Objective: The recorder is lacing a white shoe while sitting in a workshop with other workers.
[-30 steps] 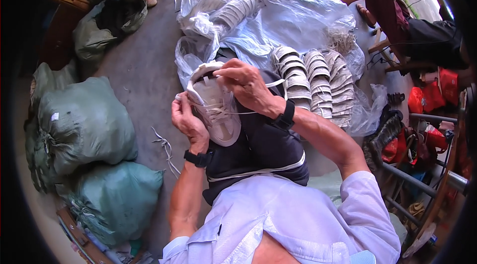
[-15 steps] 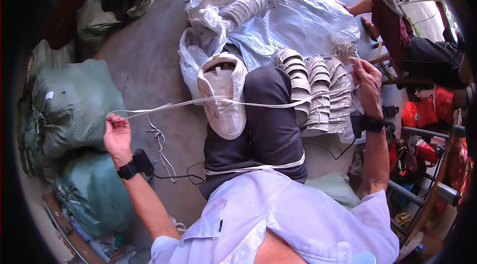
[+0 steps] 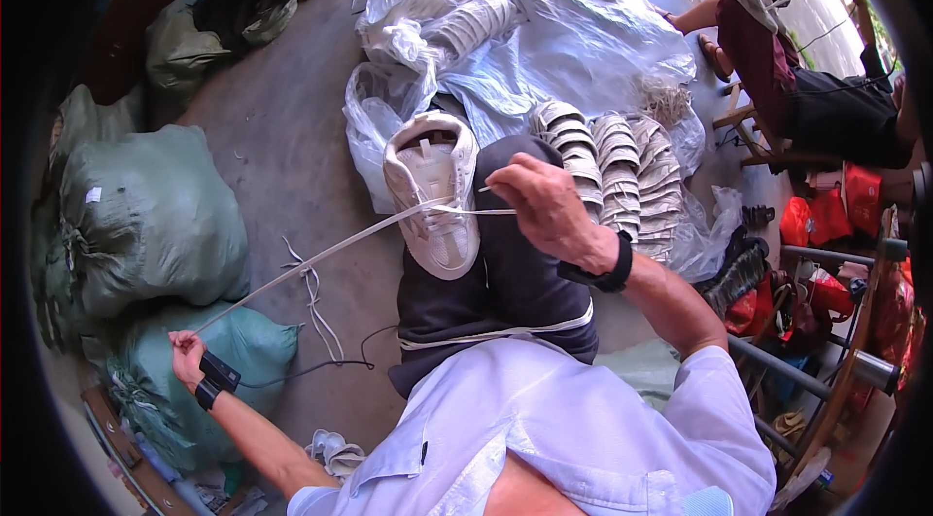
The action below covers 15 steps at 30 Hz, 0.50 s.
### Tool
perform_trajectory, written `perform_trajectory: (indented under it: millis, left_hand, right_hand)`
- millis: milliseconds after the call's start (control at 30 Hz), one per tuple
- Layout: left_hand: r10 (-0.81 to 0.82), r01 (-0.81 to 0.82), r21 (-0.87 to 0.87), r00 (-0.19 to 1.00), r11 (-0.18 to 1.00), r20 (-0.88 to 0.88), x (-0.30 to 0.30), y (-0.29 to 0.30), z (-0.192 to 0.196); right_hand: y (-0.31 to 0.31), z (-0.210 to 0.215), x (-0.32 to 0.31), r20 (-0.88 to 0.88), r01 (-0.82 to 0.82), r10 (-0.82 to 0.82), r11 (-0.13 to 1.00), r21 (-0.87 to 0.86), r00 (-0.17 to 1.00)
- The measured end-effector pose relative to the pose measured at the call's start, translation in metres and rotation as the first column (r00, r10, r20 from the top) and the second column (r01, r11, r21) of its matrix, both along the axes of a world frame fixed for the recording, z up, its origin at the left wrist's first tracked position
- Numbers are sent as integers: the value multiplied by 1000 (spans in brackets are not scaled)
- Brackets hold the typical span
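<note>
Since earlier frame, left hand [image 3: 187, 357] down and farther out to left; right hand [image 3: 546, 208] in from far right, now close beside shoe [image 3: 435, 215]. Shoe on person's left thigh, opening away from body, toe toward it. Left grip clamped on white lace [image 3: 377, 228], strand stretched straight from shoe. Right grip pinched together on lace, above right thigh. Stacked pale shoes [image 3: 620, 176] beyond right hand; green sack [image 3: 209, 385] beneath left hand.
</note>
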<state>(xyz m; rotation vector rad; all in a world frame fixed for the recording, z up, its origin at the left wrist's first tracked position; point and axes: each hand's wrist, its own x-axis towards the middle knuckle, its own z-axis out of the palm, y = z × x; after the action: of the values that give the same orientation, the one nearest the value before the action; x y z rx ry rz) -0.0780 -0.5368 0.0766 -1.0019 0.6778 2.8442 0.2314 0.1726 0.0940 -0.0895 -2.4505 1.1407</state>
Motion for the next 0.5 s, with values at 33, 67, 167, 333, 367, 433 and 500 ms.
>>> perform_trajectory:
  millis: [33,67,167,333,367,433,500]
  left_hand:
    - [-2,3,-19,1000,1000,31,2,-2,-2]
    - [-6,7,-17,999,1000,36,3,-4,-4]
    - [-71,71,-2,997,997,-8,14,-32,2]
    - [-78,65,-213,995,975,-55,13,-14,4]
    - [-80,67,-212,995,975,-52,11,-4,5]
    - [-85,46,-367,992,929,-91,8,17,10]
    - [-245,147,-471,957,870,-155,13,34,11]
  right_hand:
    - [-4,-3,-3,6,-20,19,997,78,1000]
    - [-6,-6,-4,14,-40,39,987,155,999]
    - [-15,-18,-6,48,-25,16,981,194,999]
    - [-14,-17,-7,58,-27,16,980,198,998]
    - [-14,-17,-9,29,-12,8,988,156,1000]
    - [-15,-15,-11,36,-24,18,984,178,999]
    - [-18,-14,-14,35,-45,39,980,193,999]
